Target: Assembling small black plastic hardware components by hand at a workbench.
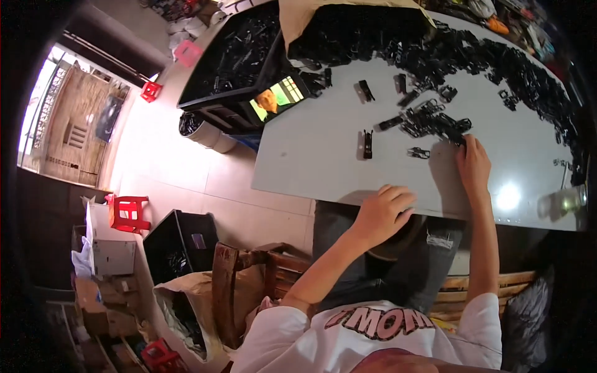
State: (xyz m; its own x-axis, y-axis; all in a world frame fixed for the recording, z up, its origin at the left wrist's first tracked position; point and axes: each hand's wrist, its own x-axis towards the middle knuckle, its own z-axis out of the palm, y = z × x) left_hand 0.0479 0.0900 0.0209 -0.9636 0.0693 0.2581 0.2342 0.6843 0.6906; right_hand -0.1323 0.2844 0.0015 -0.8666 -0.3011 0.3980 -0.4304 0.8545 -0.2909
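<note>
My right hand reaches over the table to the right edge of a loose pile of small black plastic pieces. Its fingertips are closed on a black plastic piece, partly hidden by the fingers. At the table's front edge is my left hand, its fingers loosely bent and the thumb apart, with nothing visible in it. One black piece stands alone left of the pile, and another lies farther back. A small open-framed piece lies in front of the pile.
A long heap of black pieces lines the table's back and right side. At the back left stand a large black bin and a lit phone. A paper bag spills black pieces. A small jar stands at the right edge.
</note>
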